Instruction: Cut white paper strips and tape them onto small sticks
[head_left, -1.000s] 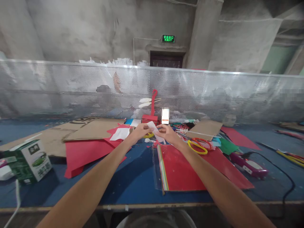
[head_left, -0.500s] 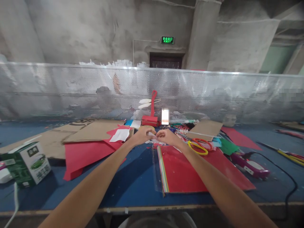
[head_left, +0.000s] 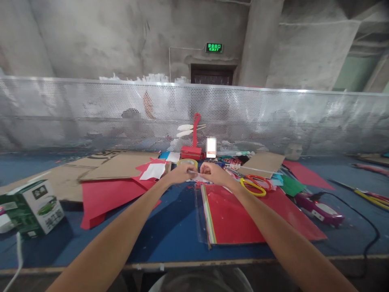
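Note:
Both of my hands meet over the middle of the table, fingers pinched on a small white piece of paper [head_left: 198,177]. My left hand [head_left: 180,174] grips its left side, and my right hand [head_left: 214,174] holds it from the right, with fingertips partly hidden. Just behind my left hand lies a yellowish roll of tape [head_left: 191,163]. Farther back is a red paper box [head_left: 191,153] with a looped red strip [head_left: 196,129] rising above it. Scissors with red and yellow handles [head_left: 253,187] lie right of my right hand, on a stack of coloured paper [head_left: 240,219] topped with red.
Cardboard sheets [head_left: 115,166] and red paper [head_left: 112,198] lie to the left, near a green-and-white carton [head_left: 33,209]. A purple corded tool [head_left: 320,210] rests at right. A perforated metal screen [head_left: 243,109] stands along the back.
My left fingers have come down a little, and more of the tape roll shows behind them. Both hands stay on the white paper. The whole view has shifted slightly.

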The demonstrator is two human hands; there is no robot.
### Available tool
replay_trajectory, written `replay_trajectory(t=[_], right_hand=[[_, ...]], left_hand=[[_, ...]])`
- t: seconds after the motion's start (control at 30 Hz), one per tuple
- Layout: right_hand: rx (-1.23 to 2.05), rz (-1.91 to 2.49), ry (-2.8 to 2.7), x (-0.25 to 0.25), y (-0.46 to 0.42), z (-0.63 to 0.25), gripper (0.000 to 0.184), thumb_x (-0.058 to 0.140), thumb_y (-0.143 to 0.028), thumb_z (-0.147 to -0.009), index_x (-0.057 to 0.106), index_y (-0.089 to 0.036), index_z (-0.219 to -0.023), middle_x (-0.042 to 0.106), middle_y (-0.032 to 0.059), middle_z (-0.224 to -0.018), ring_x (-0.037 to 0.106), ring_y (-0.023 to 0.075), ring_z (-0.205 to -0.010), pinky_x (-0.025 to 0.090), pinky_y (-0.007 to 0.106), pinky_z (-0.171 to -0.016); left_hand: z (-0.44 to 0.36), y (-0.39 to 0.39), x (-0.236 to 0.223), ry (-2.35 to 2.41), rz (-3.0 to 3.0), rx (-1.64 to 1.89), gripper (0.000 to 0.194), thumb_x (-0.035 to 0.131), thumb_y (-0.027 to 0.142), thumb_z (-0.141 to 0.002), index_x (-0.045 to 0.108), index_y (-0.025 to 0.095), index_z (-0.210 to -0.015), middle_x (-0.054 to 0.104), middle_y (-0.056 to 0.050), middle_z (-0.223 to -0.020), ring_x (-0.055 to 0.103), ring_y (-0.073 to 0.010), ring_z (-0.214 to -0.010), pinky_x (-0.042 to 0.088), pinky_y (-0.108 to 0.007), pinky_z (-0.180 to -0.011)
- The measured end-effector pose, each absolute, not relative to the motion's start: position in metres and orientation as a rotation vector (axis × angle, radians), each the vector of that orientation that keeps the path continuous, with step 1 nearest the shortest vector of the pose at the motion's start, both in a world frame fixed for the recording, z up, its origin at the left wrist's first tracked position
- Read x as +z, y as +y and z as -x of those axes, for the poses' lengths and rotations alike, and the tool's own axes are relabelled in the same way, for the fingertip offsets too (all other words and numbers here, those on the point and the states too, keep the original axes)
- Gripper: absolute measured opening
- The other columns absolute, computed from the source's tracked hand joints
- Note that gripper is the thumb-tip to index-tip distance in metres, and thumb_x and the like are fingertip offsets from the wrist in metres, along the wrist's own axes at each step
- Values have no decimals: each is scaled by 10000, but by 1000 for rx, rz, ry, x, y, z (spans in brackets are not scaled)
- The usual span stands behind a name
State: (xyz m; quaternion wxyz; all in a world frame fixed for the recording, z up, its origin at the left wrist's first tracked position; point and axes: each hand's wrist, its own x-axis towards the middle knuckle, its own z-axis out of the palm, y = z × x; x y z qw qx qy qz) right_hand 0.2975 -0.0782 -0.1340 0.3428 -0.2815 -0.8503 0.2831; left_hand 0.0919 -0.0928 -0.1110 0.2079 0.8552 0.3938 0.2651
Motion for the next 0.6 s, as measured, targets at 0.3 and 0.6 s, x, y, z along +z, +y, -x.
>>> replay_trajectory(t=[0.3,0.6], right_hand=[[191,664,-2396,-128,-91,-289,281,616,-109,-711,541,-189,-969,582,42,-1002,541,174,-880,388,259,-764],[155,558,-2343,-119,-91,-295,107,574,-143,-841,639,-173,-921,602,55,-944,567,156,-845,412,261,-784]], left_hand=[[-93,-100,-111,1081,-1834,799,211,672,333,-671,647,155,-780,567,15,-678,497,-103,-593,374,-209,-546],[-97,-107,-104,1145,-1683,786,192,710,312,-618,648,151,-705,557,12,-625,478,-91,-560,359,-200,-523]])
